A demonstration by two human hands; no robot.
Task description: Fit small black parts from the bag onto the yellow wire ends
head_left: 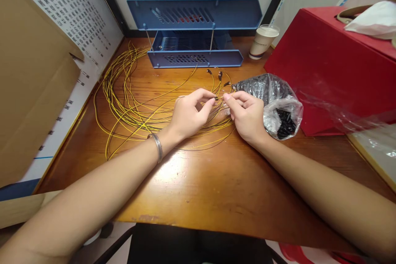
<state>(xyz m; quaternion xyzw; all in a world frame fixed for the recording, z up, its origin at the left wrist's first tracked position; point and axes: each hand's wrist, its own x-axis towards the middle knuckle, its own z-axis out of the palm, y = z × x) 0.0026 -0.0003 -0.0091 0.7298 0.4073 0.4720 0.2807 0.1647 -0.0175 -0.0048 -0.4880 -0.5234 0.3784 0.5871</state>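
My left hand [193, 111], with a metal bracelet at the wrist, pinches a small black connector piece [217, 98] between thumb and forefinger. Close beside it, my right hand [246, 113] has thumb and fingertips closed on the end of a thin yellow wire. The fingers partly hide both small parts, and I cannot tell whether they touch. Under and left of my hands spreads a loose coil of yellow and dark wires [116, 86]. Just beyond my fingertips, several wire ends carry black connectors [220, 76]. A clear plastic bag [269, 84] holding many black pieces [285, 123] lies against my right hand.
A blue two-tier tray rack [194, 14] stands at the back of the wooden table [198, 189]. Right of it are a paper cup [263, 42] and a large red box [334, 74] with tissue on top. Brown cardboard [31, 74] leans at the left.
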